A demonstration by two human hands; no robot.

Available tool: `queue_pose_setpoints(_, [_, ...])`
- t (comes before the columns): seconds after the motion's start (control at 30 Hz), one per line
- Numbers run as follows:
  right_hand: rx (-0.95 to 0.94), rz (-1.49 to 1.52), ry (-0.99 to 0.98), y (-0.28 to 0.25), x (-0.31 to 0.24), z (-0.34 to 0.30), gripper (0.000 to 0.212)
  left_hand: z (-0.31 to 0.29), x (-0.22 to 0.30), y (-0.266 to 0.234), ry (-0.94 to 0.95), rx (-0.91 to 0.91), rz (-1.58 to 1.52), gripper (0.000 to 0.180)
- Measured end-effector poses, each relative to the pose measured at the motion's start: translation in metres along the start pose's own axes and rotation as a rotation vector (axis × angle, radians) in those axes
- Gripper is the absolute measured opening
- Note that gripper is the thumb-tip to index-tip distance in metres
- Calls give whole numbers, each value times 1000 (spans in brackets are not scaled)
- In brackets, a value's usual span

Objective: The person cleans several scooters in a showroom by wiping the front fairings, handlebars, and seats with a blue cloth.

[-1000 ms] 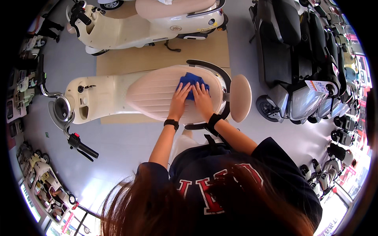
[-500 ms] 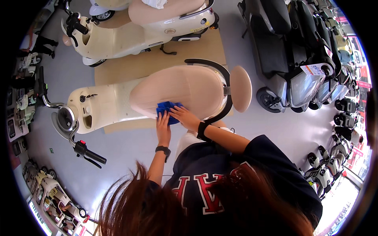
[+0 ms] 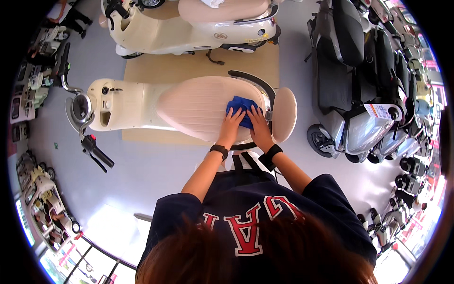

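A bunched blue cloth [image 3: 239, 103] lies on the rear part of a pale pink scooter seat [image 3: 194, 102], close to the backrest. Both of my hands press down on it. My left hand [image 3: 231, 127] rests on the cloth's near left side with its fingers spread. Beside it, my right hand [image 3: 259, 128] lies with fingers stretched out over the near right side. Under the hands and cloth, part of the seat is hidden. The cream scooter [image 3: 130, 106] stands sideways in front of me, handlebar to the left. Its round pink backrest [image 3: 285, 115] is right of my hands.
Another cream scooter [image 3: 165, 38] stands beyond, with a white cloth [image 3: 213, 3] on its seat. A dark scooter [image 3: 331, 90] is at the right, beside more scooters in a row. The near handlebar grip [image 3: 101, 156] juts toward me. A brown mat [image 3: 156, 71] lies beneath.
Both hands have moved the blue cloth to the right along the seat, from its near edge at the middle to the rear part. My view has shifted, and my forearms now reach more straight ahead.
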State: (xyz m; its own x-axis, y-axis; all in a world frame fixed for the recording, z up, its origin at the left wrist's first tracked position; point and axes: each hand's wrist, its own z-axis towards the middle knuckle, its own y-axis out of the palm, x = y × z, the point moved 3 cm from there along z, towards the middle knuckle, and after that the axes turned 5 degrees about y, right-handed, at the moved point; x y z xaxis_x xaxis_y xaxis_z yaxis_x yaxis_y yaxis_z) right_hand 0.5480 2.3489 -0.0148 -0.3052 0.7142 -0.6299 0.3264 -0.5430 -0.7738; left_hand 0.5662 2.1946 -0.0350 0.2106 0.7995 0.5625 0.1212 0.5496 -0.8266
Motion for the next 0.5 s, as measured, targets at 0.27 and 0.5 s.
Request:
queue_pose_setpoints(0.27, [-103, -72, -20, 16, -14, -35, 85, -52, -4, -9, 81, -59, -136, 70])
queue_pose_setpoints(0.5, [66, 12, 191, 21, -28, -4, 76, 12, -34, -27, 187, -43, -115, 61])
